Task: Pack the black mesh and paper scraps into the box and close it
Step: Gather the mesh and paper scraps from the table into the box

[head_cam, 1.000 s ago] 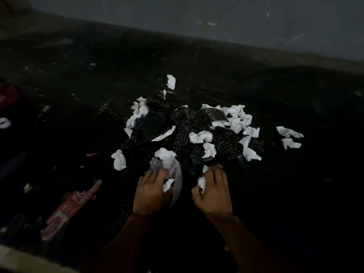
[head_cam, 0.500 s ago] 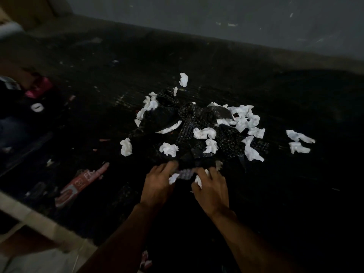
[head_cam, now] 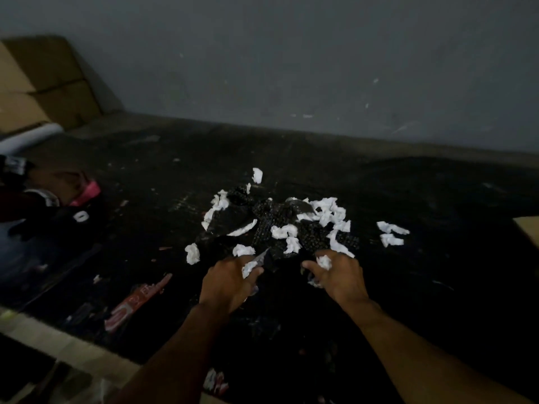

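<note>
The black mesh (head_cam: 274,225) lies in a crumpled heap on the dark table (head_cam: 423,287), just beyond both grips. White paper scraps (head_cam: 326,211) sit on top of it and around its edges. A pair of scraps (head_cam: 390,233) lies apart, beyond the right grip and to its right. A single scrap (head_cam: 192,253) lies just beyond the left grip, to its left.

The left hand (head_cam: 230,282) has its fingers curled around a white scrap and a greyish piece at the near edge of the heap. The right hand (head_cam: 335,275) pinches a small white scrap in its curled fingers.

I judge that the step in hand is the gathering, because nearly all the material is on the table. A pale cardboard corner (head_cam: 528,228) shows well to the right of the right grip, and cardboard boxes (head_cam: 43,83) stand far beyond the left grip. I cannot tell which one is the box.

The next move probably calls for both hands to scoop the heap inward from its two sides. The mesh can then wrap the light scraps, which slip out easily.
</note>
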The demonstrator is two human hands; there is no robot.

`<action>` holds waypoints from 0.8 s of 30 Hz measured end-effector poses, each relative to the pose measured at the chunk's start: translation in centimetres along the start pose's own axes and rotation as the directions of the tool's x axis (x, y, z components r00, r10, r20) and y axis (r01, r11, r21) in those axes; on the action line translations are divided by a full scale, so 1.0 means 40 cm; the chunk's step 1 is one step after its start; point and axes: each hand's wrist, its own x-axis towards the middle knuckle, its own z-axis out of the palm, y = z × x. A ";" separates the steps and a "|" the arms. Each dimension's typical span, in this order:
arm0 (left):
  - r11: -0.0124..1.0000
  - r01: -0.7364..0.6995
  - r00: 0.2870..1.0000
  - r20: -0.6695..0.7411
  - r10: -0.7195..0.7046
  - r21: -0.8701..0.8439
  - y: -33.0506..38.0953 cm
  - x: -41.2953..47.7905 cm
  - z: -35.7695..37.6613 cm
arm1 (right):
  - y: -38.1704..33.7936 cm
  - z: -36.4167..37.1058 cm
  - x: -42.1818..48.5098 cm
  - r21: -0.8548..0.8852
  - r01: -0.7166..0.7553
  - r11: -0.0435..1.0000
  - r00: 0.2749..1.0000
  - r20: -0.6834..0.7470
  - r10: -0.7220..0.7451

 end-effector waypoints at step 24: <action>0.832 -0.553 0.832 -0.085 0.548 -0.054 0.782 -0.164 -0.196 | 0.049 -0.793 -0.426 -0.172 -0.087 0.981 0.909 -0.418 0.007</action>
